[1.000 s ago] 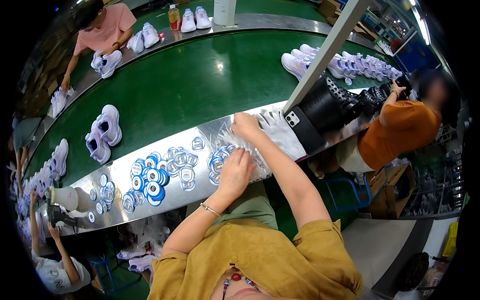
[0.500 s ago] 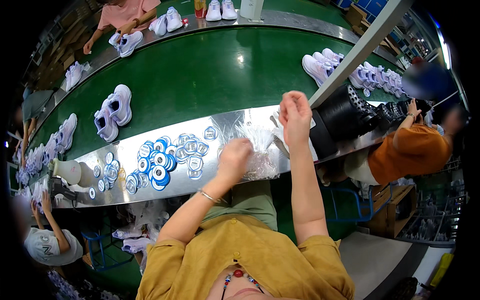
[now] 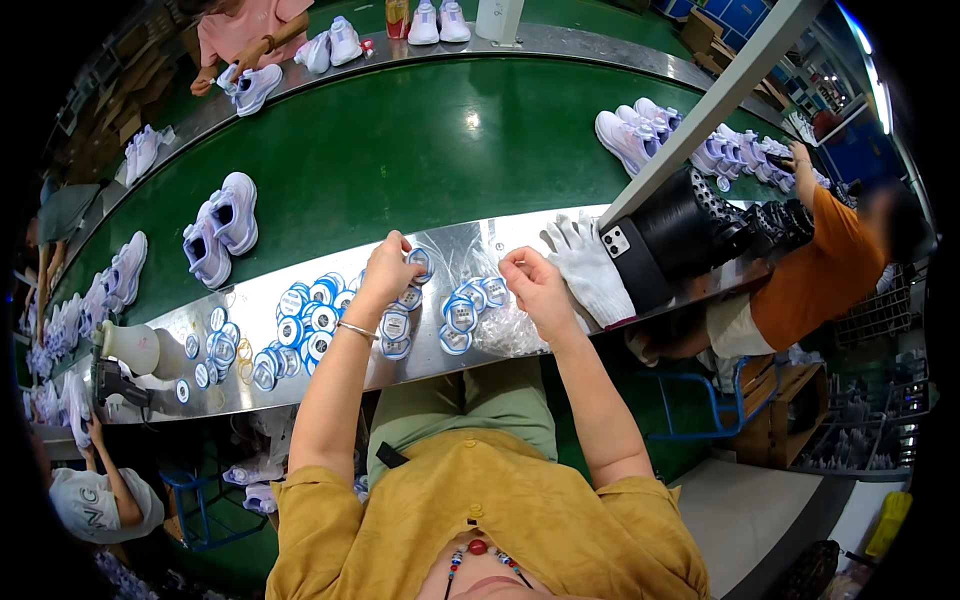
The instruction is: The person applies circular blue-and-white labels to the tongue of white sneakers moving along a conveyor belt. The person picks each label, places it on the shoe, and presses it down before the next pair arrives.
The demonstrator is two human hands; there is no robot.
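My left hand [image 3: 388,272] is over the metal bench, its fingers and thumb closed at the edge of a round blue-and-white tag [image 3: 421,264]. More such tags [image 3: 397,325] lie below it, and a large heap of them [image 3: 305,315] spreads to its left. My right hand [image 3: 538,292] is pinched above a pile of clear plastic strands [image 3: 510,332]; whatever is between its fingertips is too fine to make out. Several round tags [image 3: 462,314] lie at the left side of these strands. A white knitted glove [image 3: 590,265] rests just right of my right hand.
A phone [image 3: 622,248] leans by a black container [image 3: 660,240] beside a slanted grey post [image 3: 715,110]. White-lilac shoes [image 3: 225,228] sit on the green belt [image 3: 400,150]. Coworkers are at left, far side and right, one in orange [image 3: 815,290]. A cream spool [image 3: 135,346] stands at left.
My left hand has moved up and left to the lone tag, uncovering tags beside the strands. My right hand has come down and left, exposing the glove. The orange-clad coworker has reached toward the belt.
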